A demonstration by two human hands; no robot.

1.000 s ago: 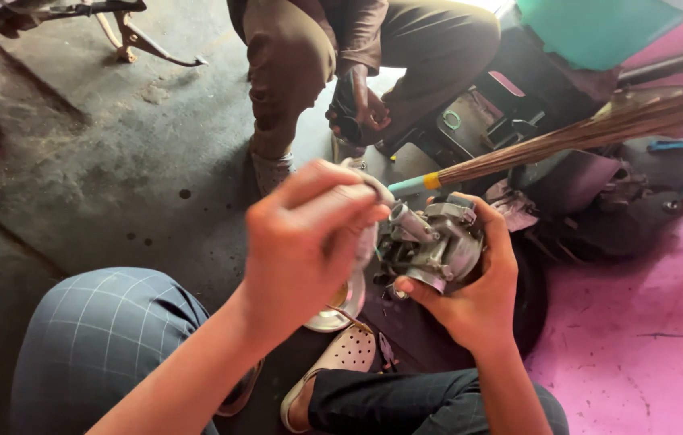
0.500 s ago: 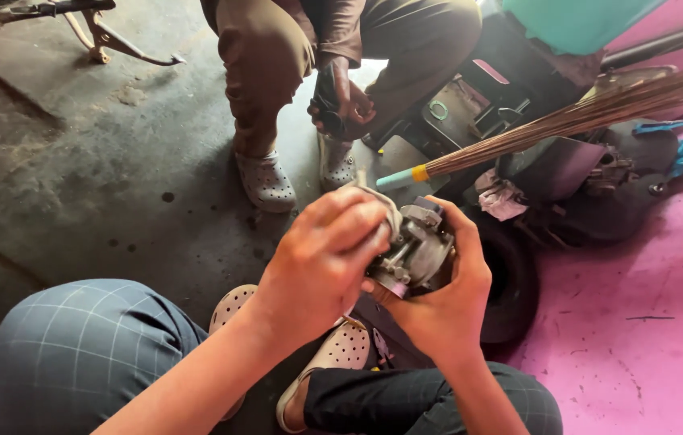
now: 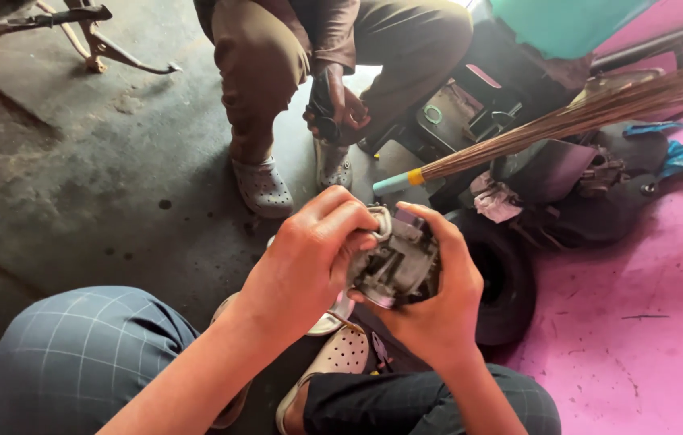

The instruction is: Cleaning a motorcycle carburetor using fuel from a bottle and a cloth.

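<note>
My right hand (image 3: 432, 300) cups a small grey metal engine part (image 3: 396, 262), a block with ports and a ring at its top. My left hand (image 3: 303, 266) closes over the part's left side, with the fingers curled on its upper edge. Both hands hold it above my knees and my white perforated sandals (image 3: 333, 354). My left knee in checked blue-grey trousers (image 3: 76, 354) fills the lower left.
Another person crouches ahead in brown trousers (image 3: 269, 64) and grey clogs (image 3: 261, 187), holding a dark object in a hand (image 3: 333, 113). A stick broom (image 3: 567, 121) lies across black scooter parts (image 3: 567, 185) and a tyre (image 3: 502, 282). Pink floor (image 3: 639, 322) is at right, dark concrete (image 3: 76, 177) at left.
The view has shifted so the crouching person appears lower in frame. My hands have closed tighter around the metal part, and it has turned a little in my grip.
</note>
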